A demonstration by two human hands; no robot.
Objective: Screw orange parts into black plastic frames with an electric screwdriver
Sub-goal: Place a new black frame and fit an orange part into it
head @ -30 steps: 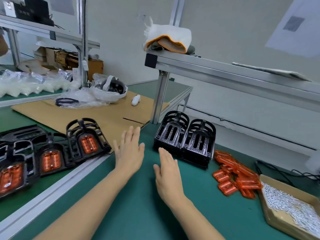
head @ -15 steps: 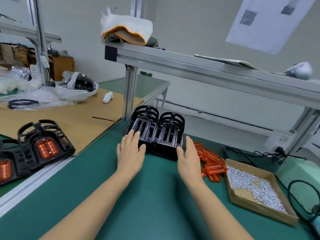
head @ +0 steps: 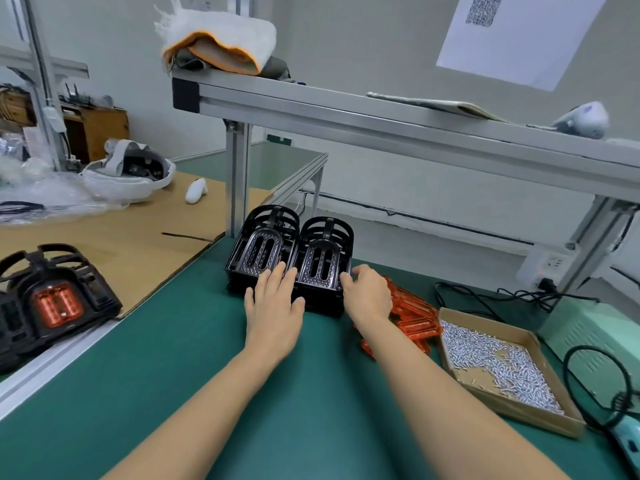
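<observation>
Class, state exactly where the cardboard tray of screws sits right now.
In the head view, the cardboard tray of screws sits on the green mat at the right, between the orange parts and the pale green box.

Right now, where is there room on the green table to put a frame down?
The green mat is bare in front of the black frame stacks, left of the arms. The right side is crowded: orange parts, screw box, cables.
</observation>
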